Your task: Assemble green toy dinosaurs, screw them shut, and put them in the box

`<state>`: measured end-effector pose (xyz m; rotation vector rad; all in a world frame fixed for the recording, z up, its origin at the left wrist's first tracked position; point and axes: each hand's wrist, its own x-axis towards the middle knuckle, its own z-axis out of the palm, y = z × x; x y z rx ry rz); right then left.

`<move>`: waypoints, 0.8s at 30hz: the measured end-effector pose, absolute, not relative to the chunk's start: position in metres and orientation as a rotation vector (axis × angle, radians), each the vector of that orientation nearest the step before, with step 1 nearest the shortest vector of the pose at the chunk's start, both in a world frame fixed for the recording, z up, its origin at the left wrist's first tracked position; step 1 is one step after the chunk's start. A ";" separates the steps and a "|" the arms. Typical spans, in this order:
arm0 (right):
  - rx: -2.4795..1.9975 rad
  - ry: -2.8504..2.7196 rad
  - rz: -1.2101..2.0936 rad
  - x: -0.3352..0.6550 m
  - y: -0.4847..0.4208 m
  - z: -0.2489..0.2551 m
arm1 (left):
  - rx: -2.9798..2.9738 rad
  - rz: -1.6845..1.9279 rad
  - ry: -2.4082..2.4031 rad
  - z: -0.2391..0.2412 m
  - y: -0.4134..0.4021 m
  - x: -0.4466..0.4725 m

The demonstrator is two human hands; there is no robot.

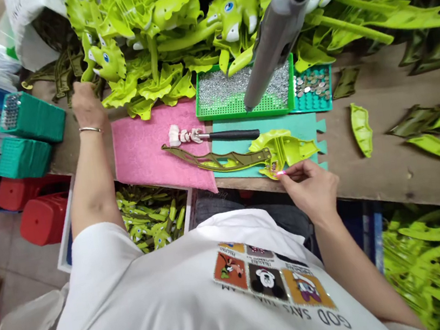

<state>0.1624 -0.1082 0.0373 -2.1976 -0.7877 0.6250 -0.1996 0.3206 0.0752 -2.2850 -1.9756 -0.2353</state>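
My right hand (312,187) pinches the lower edge of a lime-green plastic toy shell (283,148), open side up on a teal foam mat (233,173). A long olive-green plastic strip (219,159) lies across the shell and onto a pink cloth (139,149). Just above the strip rests a black-handled tool (234,134), its head wrapped in white and red. My left hand (89,107) reaches to the far left, beside olive plastic pieces (62,72) and a lime-green dinosaur head (109,57). Its fingertips are hidden, so any hold is unclear.
Behind the mat, a green tray (247,113) holds many small metal pieces, next to a teal tray (311,89) of metal discs. A grey powered tool (268,43) hangs above. Lime-green toy parts (166,14) pile along the back. Red stools (45,219) stand at left.
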 end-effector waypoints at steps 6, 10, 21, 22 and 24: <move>-2.192 -0.795 0.616 0.164 -0.109 0.036 | -2.457 -0.186 -1.808 0.069 0.274 -0.203; -2.172 -0.806 0.622 0.164 -0.108 0.037 | -2.579 -0.125 -1.822 0.062 0.284 -0.194; -2.118 -0.806 0.654 0.166 -0.106 0.047 | -2.399 -0.177 -1.749 0.116 0.251 -0.201; -2.119 -0.810 0.651 0.166 -0.107 0.047 | -2.373 -0.220 -1.758 0.121 0.240 -0.209; -2.125 -0.831 0.638 0.166 -0.108 0.047 | -2.342 -0.361 -1.736 0.128 0.214 -0.226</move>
